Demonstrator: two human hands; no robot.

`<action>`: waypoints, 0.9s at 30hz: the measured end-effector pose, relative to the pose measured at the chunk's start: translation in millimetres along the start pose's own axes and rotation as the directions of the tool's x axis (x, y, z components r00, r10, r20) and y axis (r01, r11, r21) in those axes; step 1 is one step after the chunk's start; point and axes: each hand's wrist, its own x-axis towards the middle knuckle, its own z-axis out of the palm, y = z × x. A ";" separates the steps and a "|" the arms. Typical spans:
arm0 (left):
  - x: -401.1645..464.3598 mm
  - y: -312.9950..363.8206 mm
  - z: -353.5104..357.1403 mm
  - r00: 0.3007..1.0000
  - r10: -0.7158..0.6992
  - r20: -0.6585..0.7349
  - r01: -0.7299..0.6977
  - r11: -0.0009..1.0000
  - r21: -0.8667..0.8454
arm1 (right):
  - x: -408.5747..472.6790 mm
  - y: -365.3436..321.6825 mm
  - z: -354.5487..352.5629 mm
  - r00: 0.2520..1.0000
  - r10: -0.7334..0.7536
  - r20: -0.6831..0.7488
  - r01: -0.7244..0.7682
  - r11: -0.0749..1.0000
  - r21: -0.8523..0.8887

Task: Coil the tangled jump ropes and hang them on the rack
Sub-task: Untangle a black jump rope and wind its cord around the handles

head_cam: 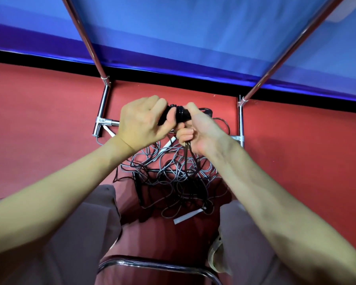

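A tangle of black and grey jump ropes [173, 177] lies on the red floor between my knees. My left hand [140, 122] grips a black rope handle [181, 115] held up above the pile. My right hand [197, 130] grips the same black handles from the right and holds black cord strands [188, 159] that hang down into the tangle. A white handle [188, 217] lies at the near edge of the pile, another white handle [169, 143] shows under my hands. The chrome rack's uprights [86, 38] [292, 48] rise at left and right.
The rack's chrome base feet [100, 120] [240, 124] stand on the red floor against a blue wall with a black skirting. A curved chrome bar [156, 264] runs near my legs at the bottom. My knees flank the pile.
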 end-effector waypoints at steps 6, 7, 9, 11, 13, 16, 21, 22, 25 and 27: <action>12.9 12.8 -7.5 0.847 -0.427 0.316 0.514 0.810 -0.284 | 1.1 3.2 -3.0 0.843 -0.538 -0.004 0.523 0.821 -0.230; 16.9 14.7 -7.8 0.761 -0.496 0.417 0.639 0.684 -0.352 | -0.7 1.9 -4.3 0.797 -0.602 0.044 0.590 0.762 -0.268; 27.3 18.4 -10.1 0.557 -0.535 0.636 0.830 0.330 -0.450 | -0.9 0.8 -6.5 0.722 -0.682 0.116 0.678 0.665 -0.313; 35.0 18.4 -14.5 0.435 -0.459 0.775 0.890 0.085 -0.449 | 1.8 2.4 -6.9 0.683 -0.711 0.168 0.716 0.606 -0.346; 37.8 18.4 -18.9 0.409 -0.386 0.827 0.906 0.064 -0.418 | 4.6 5.5 -5.6 0.667 -0.716 0.205 0.733 0.582 -0.351; 35.6 22.5 -20.4 0.387 -0.431 0.816 0.918 0.094 -0.386 | 2.3 7.3 -2.2 0.678 -0.714 0.176 0.718 0.590 -0.370; 31.0 29.0 -17.7 0.513 -0.524 0.680 0.855 0.237 -0.462 | -3.7 2.8 0.5 0.731 -0.669 0.132 0.643 0.613 -0.458; 30.8 25.9 -16.2 0.551 -0.549 0.628 0.832 0.303 -0.465 | -3.2 1.5 0.3 0.741 -0.661 0.122 0.626 0.612 -0.483; 29.2 16.2 -13.2 0.667 -0.565 0.485 0.743 0.546 -0.386 | -4.9 -1.4 0.2 0.774 -0.630 0.065 0.573 0.653 -0.495; 26.6 13.3 -13.0 0.730 -0.547 0.410 0.677 0.663 -0.321 | -9.3 -2.2 2.5 0.821 -0.570 -0.001 0.515 0.742 -0.429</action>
